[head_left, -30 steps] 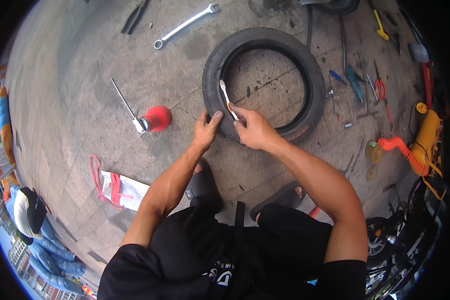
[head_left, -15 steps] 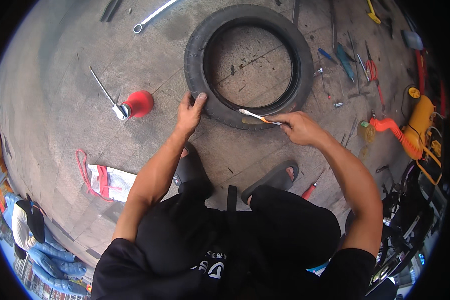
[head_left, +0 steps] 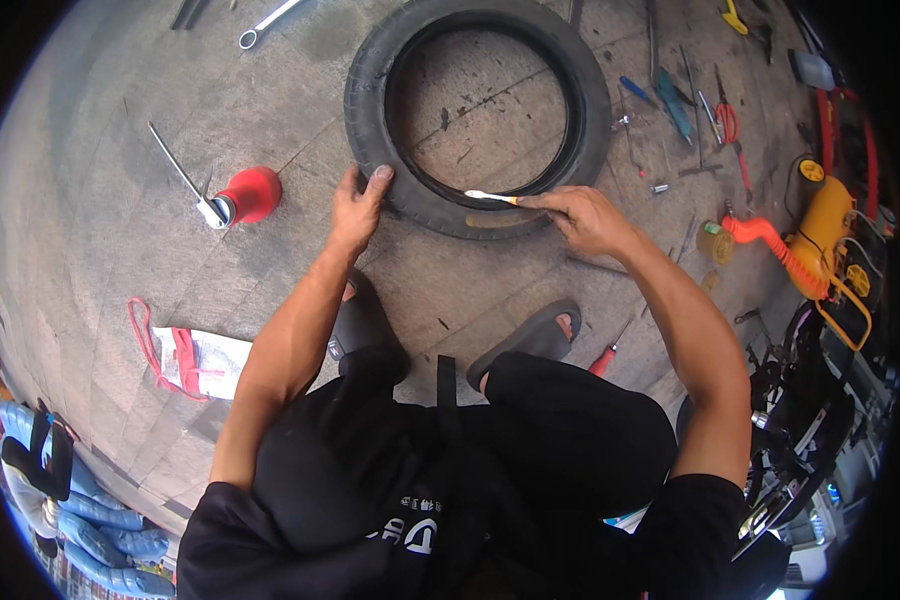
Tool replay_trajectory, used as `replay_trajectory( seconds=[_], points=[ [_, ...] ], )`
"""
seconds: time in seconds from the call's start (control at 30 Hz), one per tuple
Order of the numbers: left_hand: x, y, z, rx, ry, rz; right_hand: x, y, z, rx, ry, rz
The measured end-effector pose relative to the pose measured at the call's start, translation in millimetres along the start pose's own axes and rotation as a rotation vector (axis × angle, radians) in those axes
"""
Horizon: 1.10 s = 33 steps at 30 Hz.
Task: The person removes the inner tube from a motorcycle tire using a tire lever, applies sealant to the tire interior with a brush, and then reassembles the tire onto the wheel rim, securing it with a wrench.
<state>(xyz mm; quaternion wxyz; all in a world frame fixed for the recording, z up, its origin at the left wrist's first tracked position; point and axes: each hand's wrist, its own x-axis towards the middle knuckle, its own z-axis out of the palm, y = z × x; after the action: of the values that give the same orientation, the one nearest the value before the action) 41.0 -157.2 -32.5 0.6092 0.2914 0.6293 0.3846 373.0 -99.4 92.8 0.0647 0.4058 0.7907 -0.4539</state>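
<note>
A black rubber tyre (head_left: 368,100) lies flat on the floor in front of me. At its near left side my left hand (head_left: 355,212) grips the edge, thumb on the sidewall and fingers partly hidden round the tread. My right hand (head_left: 592,220) is closed on a slim white-and-orange toothbrush (head_left: 493,197), over the tyre's near right part. The brush's white head reaches the inner rim edge of the tyre; whether it touches the rubber is hard to tell. A yellowish mark shows on the sidewall just below the brush.
To the left stand a red oil can (head_left: 255,195) with a long spout and a white pouch (head_left: 205,362) with red cord. Red-handled scissors (head_left: 727,122), a screwdriver (head_left: 604,360) and several tools lie right, beside a yellow air compressor (head_left: 820,235) with an orange hose. A combination wrench (head_left: 270,24) lies far left.
The whole view has shifted, so things sit slightly further left and up. My right hand has tilted the toothbrush flatter, its head slightly further toward the tyre's inner edge. My left hand keeps its grip.
</note>
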Motion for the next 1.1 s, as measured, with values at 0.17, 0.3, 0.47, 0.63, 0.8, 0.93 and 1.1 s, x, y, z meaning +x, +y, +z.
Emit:
replay_trajectory(
  seconds=[0.17,0.3,0.47,0.63,0.8,0.93,1.1],
  points=[
    [0,-2,-1,0.041,-0.002,-0.002,-21,0,-14,0.084,0.023,0.108],
    [1,-4,0,0.065,0.031,0.009,-32,15,-17,-0.086,-0.008,0.104],
    [2,-5,-3,0.074,0.004,-0.022,-44,41,-50,-0.403,-0.014,0.154],
    [4,-11,-3,0.02,-0.005,0.009,-40,56,-97,-0.722,0.006,0.169],
    [7,-15,-3,0.031,0.026,-0.009,-16,64,-130,-0.886,0.15,0.077],
    [6,-12,-6,0.097,-0.012,0.004,7,68,-147,-1.025,0.249,0.112],
    [6,-12,-9,0.152,-0.011,-0.031,36,65,-144,-0.95,0.404,0.107]
  ],
)
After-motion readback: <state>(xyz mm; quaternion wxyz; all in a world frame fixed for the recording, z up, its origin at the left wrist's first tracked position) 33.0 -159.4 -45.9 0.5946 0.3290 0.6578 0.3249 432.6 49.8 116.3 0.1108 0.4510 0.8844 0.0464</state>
